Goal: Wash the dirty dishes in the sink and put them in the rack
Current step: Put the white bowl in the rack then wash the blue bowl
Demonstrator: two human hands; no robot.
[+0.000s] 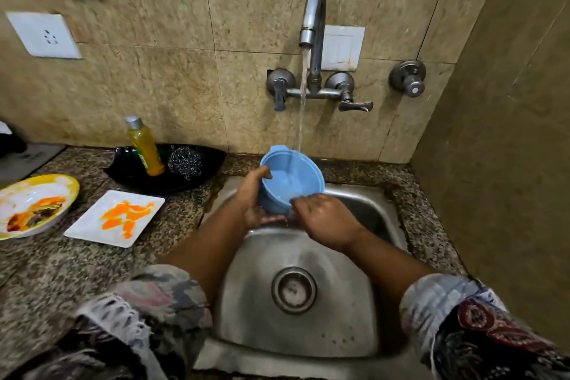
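Note:
A light blue plastic bowl (291, 176) is held over the steel sink (308, 333), under the running stream from the tap (313, 18). My left hand (254, 200) grips its left side, thumb over the rim and palm beneath. My right hand (324, 219) pinches the near rim with its fingertips. Water pools inside the bowl. On the counter to the left lie a white square plate (92, 225) smeared with orange sauce and a yellow-rimmed round plate (34, 203) with food remains.
A black tray (212, 160) at the back of the counter holds a yellow dish-soap bottle (145, 146) and a steel scrubber (185, 162). Two tap handles (354, 105) stick out from the tiled wall. A side wall (493, 163) closes in on the right. No rack is in view.

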